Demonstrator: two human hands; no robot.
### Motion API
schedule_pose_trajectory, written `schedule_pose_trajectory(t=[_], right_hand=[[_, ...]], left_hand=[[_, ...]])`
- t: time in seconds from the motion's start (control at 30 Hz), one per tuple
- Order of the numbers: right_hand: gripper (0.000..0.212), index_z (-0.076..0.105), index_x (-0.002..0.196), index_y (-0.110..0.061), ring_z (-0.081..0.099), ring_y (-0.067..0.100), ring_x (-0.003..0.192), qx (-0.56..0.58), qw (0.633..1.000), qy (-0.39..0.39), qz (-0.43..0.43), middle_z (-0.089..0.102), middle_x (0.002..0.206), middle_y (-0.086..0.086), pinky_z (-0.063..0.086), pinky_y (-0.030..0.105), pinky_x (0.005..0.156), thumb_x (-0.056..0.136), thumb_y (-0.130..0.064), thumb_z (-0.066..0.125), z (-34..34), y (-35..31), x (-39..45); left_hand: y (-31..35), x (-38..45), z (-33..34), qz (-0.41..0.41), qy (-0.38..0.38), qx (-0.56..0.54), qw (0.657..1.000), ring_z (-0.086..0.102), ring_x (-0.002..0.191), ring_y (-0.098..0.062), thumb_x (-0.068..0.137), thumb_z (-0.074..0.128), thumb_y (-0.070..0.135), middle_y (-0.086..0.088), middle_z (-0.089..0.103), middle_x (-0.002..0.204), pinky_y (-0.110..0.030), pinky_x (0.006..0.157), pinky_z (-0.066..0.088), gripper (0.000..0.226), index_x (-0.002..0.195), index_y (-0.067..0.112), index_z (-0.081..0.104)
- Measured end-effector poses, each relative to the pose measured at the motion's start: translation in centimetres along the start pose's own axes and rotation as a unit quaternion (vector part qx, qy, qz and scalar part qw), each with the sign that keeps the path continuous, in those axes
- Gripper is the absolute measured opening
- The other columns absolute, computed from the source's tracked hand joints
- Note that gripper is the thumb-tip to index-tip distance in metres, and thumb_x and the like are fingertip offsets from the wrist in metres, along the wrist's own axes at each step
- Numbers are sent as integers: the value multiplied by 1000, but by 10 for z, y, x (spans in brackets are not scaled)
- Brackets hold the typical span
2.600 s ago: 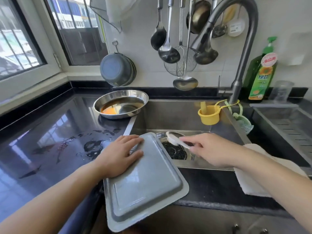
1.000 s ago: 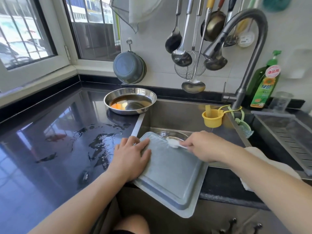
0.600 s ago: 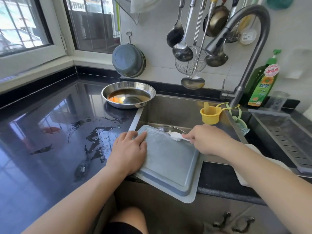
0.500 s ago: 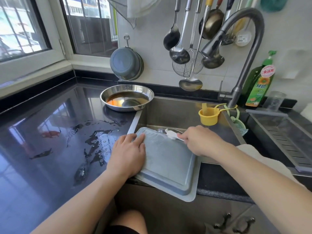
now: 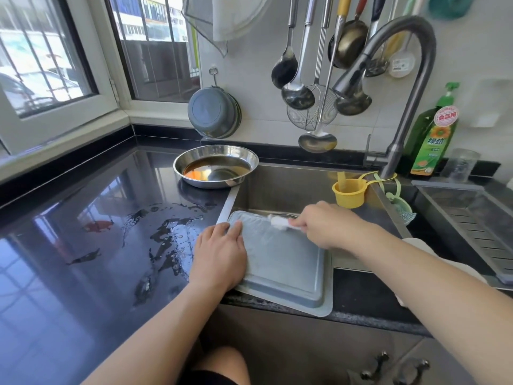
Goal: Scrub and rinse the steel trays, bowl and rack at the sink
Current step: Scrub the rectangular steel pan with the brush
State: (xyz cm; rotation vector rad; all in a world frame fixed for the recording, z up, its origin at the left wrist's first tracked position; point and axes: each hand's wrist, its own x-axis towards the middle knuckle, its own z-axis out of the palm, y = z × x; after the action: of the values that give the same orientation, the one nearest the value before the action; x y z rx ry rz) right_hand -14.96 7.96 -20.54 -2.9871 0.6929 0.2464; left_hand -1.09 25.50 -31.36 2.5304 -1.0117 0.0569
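The upturned tray [image 5: 283, 259], stiff, wet and likely slippery, is being pinned at the worktop's front edge by the left hand [image 5: 219, 254], fingers flat; the right hand [image 5: 324, 223] is clamped on a brush [image 5: 279, 222]

We note the upturned tray [image 5: 283, 262] has slid further over the sink; the right hand [image 5: 326, 225] has carried the brush [image 5: 279, 222] onto its far edge.

The upturned steel tray [image 5: 286, 262] bridges the sink's [image 5: 291, 187] front edge, covering the basin's near half. At 12 o'clock, ladles [image 5: 298, 93] and the faucet spout [image 5: 352, 81] hang low over the basin. The yellow cup [image 5: 349, 193] crowds 1 o'clock; the bowl [image 5: 216, 165] blocks 11. The wet tabletop [image 5: 83, 245] at 9 lies open.
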Motion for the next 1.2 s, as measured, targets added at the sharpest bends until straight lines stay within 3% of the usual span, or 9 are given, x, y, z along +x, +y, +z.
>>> schedule_pose_trajectory(t=[0.2, 0.3, 0.37, 0.5, 0.63, 0.77, 0.97, 1.07, 1.2], right_hand=[[49, 45, 143, -56, 46, 17, 72, -6, 993, -58, -104, 52, 96, -2, 40, 35, 62, 107, -24, 37, 13, -25, -34], [50, 47, 144, -54, 49, 21, 75, -17, 1000, -17, -19, 53, 104, 3, 41, 35, 60, 107, -23, 37, 7, 2, -22], [50, 48, 144, -54, 46, 17, 68, -14, 1000, -14, -14, 50, 95, -1, 41, 33, 57, 107, -21, 38, 6, 6, -28], [50, 45, 143, -57, 45, 15, 63, 23, 993, -66, -96, 54, 84, -3, 34, 29, 54, 107, -23, 38, 16, -19, -58], [58, 44, 145, -55, 52, 20, 73, -21, 1000, -3, -23, 53, 95, 0, 49, 35, 65, 104, -15, 35, 6, -2, -35], [54, 45, 144, -55, 44, 16, 60, 28, 995, -60, -78, 50, 76, -4, 33, 28, 51, 106, -17, 37, 13, -25, -55], [64, 39, 151, -50, 62, 32, 98, -31, 999, 16, -1, 60, 129, 13, 49, 39, 71, 102, -8, 39, 20, -13, -45], [56, 41, 150, -50, 61, 34, 104, 21, 998, -2, -65, 59, 133, 12, 52, 41, 79, 106, -15, 38, 32, -29, -58], [68, 38, 151, -51, 59, 35, 99, -23, 999, 24, 1, 57, 131, 15, 44, 38, 70, 99, -7, 38, 26, -19, -46]], left_hand=[[-1, 2, -18, 48, -67, -9, 997, 27, 148, -26, 112, 29, 32, -3, 36, 161, -37, 121, 18, 50, 161, 25, 32], [-13, 6, -20, 91, -119, 11, 989, 18, 154, -22, 110, 26, 42, -4, 25, 168, -39, 126, 15, 57, 165, 25, 19], [-19, 6, -19, 97, -132, 25, 986, 9, 159, -21, 110, 23, 47, -3, 16, 173, -40, 129, 10, 61, 166, 27, 12], [-14, -1, -15, 61, -107, 22, 992, 4, 161, -20, 110, 18, 45, 4, 11, 174, -42, 130, 6, 59, 167, 31, 9], [-7, -5, -14, 18, -100, 12, 995, 4, 161, -22, 109, 15, 43, 4, 10, 174, -45, 130, 4, 59, 167, 31, 9], [1, -8, -11, -25, -79, 2, 997, 4, 160, -27, 108, 14, 41, 3, 10, 174, -51, 129, 4, 59, 166, 29, 9], [17, -10, -4, -122, -53, -5, 991, -2, 160, -34, 108, 13, 40, -1, 6, 174, -55, 128, -1, 59, 166, 28, 5], [21, -11, -5, -141, -56, -3, 988, -6, 160, -35, 109, 12, 41, -2, 2, 175, -56, 127, -4, 60, 166, 28, 1], [11, -16, -14, -115, -73, 59, 989, -15, 159, -35, 108, 9, 42, -2, -9, 174, -56, 127, -7, 61, 166, 25, -1]])
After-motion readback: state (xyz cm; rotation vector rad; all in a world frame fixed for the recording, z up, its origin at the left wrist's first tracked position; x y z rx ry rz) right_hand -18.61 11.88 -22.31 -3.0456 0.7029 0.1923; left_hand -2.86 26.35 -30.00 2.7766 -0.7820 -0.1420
